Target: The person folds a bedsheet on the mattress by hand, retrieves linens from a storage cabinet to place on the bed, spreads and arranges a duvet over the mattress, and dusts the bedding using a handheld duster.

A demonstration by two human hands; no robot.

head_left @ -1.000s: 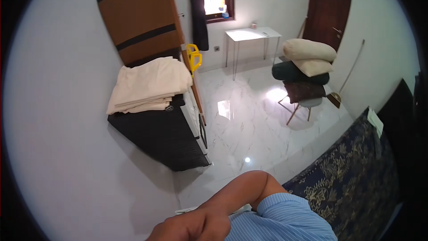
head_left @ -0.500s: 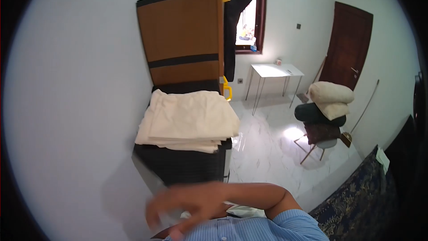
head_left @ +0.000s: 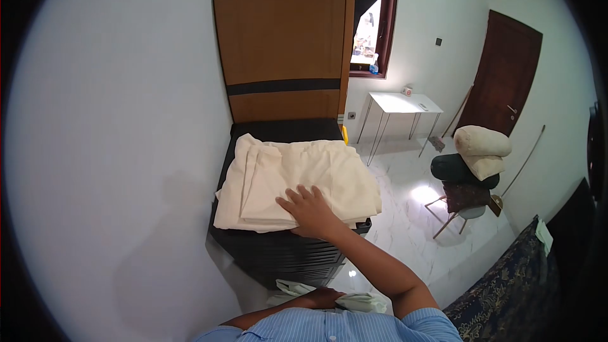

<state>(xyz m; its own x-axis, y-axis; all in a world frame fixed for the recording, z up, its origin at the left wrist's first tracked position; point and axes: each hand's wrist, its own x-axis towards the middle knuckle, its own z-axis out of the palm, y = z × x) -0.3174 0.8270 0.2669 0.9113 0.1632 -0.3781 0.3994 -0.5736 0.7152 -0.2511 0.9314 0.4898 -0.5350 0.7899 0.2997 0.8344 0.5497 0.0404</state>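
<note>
Since the previous frame: right hand (head_left: 311,214) has moved from in front of the shirt onto the folded cream cloth (head_left: 345,171); the view has shifted, bringing the cloth nearer centre.

Clock dial centred on view. Cloth: near the hub, lying flat atop a black cabinet (head_left: 278,248). Right hand: 6 o'clock from the hub, open, fingers spread, palm down on the near part of the cloth; nothing gripped. Left hand (head_left: 325,297): farther out at 6 o'clock, apparently closed around pale green cloth (head_left: 364,303); fingertips not discernible.

Technique (judgement): keep the palm flat and pressure light; smooth from the middle outward, so layers do not slide. Creases toward 10 o'clock merit a gentle pass. Near edge overhangs slightly; avoid dragging it toward 6 o'clock. Keep the pale green cloth clear.

Markings: mug (head_left: 407,91) at 2 o'clock has a reddish mark, illegible; bottle (head_left: 374,64) at 1 o'clock, no readable label. No brand identified.
</note>
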